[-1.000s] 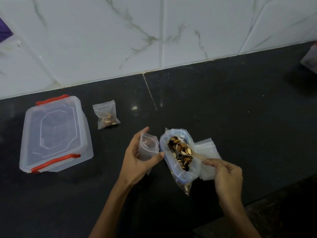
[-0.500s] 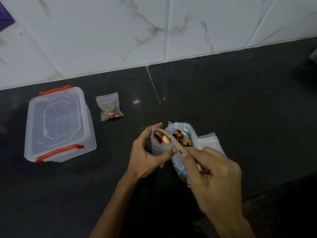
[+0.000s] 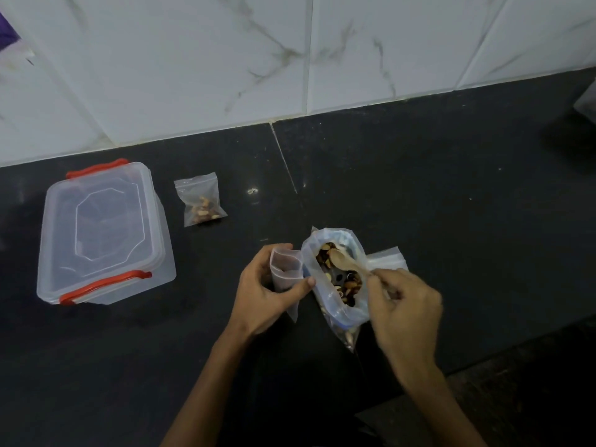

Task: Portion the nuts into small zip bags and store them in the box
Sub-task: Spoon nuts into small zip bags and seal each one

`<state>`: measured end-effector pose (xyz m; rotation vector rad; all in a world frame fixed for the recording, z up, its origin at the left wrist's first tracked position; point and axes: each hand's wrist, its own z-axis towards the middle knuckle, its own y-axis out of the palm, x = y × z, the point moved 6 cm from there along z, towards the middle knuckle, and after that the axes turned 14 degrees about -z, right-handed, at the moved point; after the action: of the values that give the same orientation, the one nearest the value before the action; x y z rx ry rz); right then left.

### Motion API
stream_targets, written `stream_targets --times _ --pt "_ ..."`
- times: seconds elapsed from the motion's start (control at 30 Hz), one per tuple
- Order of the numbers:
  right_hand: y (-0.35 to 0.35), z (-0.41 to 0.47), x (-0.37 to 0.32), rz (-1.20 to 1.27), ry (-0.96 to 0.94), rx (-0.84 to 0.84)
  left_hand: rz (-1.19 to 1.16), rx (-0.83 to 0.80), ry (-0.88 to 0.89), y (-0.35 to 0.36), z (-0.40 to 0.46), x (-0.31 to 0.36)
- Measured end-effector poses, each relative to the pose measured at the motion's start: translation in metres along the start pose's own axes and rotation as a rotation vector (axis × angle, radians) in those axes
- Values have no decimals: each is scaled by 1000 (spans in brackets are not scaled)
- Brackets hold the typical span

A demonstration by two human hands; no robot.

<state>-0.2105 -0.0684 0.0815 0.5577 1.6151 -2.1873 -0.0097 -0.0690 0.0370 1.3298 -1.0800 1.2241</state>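
Left hand is pinching the small clear zip bag open beside the large clear nut bag on the black counter, right hand is gripping a wooden spoon dipping in; the flimsy, slippery film is probably best held at the stiffer zip rim.

kitchen | black stone counter | marble-tiled wall

Dark stone counter below a white marble-veined tiled wall.
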Motion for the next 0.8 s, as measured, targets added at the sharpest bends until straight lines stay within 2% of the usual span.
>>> stream_targets --times 0.1,0.2,0.33,0.53,0.63,0.8 --pt "24 -2 -4 -91 -86 -32 -6 -27 -50 4 1 -7" --pt "24 -4 -5 -140 -141 25 -19 -44 -108 9 2 -14" --pt "27 -8 -2 -248 -248 5 21 -52 -141 11 3 -23" --pt "26 1 3 -320 -322 -209 22 -43 -164 9 4 -26" --pt "13 6 7 -354 -307 -371 21 -52 -176 8 6 -26" --pt "-4 15 7 -297 -193 -267 6 -59 -188 8 5 -25"
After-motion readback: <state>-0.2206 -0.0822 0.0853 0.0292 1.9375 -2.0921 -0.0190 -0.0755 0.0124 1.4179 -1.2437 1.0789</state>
